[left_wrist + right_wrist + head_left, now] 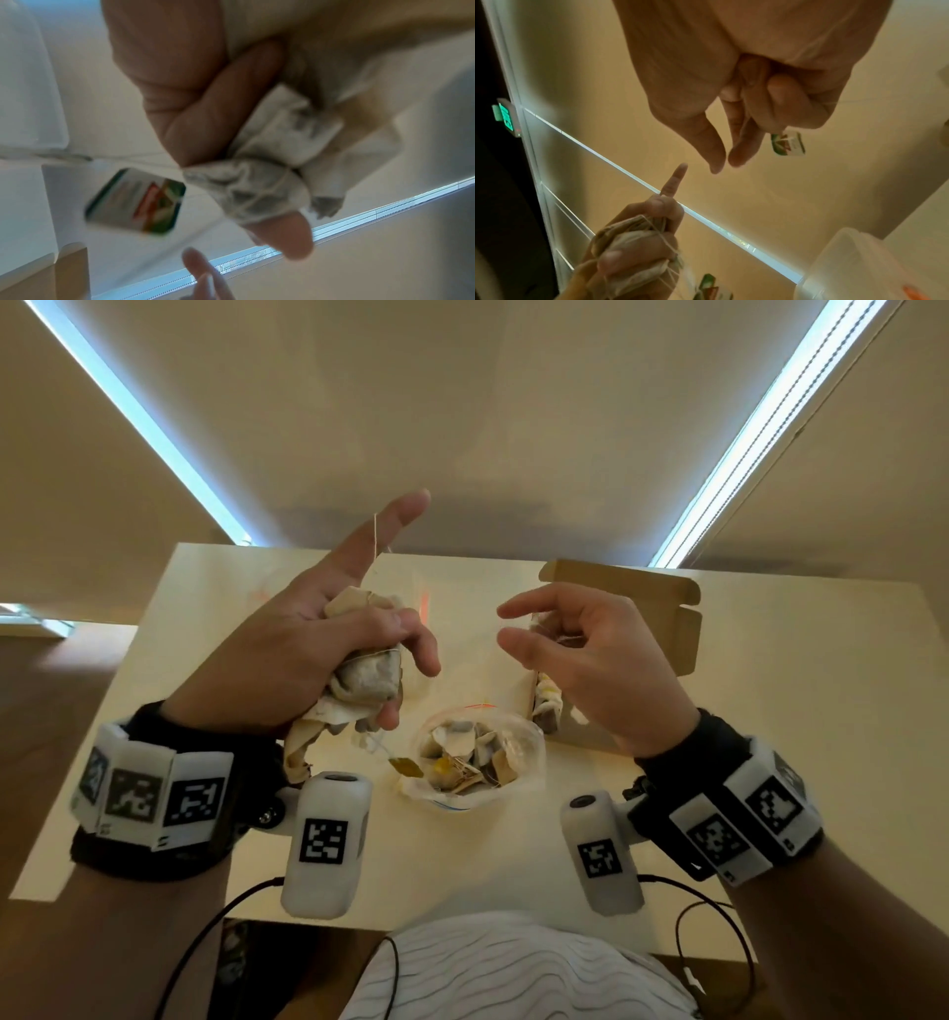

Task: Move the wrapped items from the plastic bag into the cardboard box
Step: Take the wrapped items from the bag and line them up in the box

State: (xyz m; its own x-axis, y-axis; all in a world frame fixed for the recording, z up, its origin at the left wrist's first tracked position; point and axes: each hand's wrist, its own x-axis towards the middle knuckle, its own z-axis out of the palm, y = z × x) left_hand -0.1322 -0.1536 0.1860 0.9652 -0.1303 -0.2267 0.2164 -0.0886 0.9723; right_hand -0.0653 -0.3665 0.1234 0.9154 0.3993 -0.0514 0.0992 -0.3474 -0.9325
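Observation:
My left hand grips a crumpled bunch of tea bags, raised above the table. Its index finger points up with a string looped over it. The left wrist view shows the same tea bags, blurred, with a paper tag dangling beside them. My right hand hovers over the open cardboard box; its curled fingers hold a string with a tag, while thumb and index finger stick out. More tea bags lie in the box. The clear plastic bag sits between my hands, open and holding several tea bags.
The pale table carries the bag and the box; its near edge runs just in front of my body. Black cables hang from the wrist cameras below the table edge. Roller blinds with bright gaps fill the background.

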